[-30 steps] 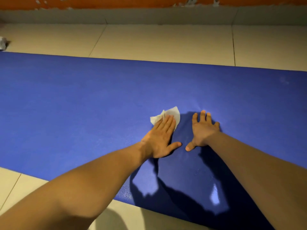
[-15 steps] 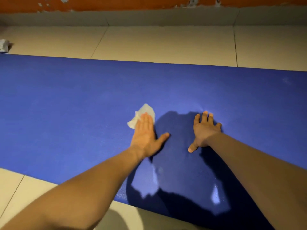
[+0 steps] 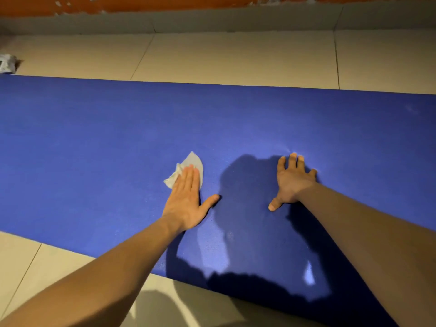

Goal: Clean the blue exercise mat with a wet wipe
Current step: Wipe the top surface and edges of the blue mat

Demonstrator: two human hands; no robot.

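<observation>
Wet wipe: pressed flat on blue mat under left hand, fingers straight; carried leftward within the last second. Right hand: splayed, braced on mat, unmoved. Wiping judged under way, much surface left.

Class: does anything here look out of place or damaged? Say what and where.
A crumpled scrap lies on the tiles beyond the mat's far left edge, looking like litter. The orange wall paint above is flaking in patches.
</observation>
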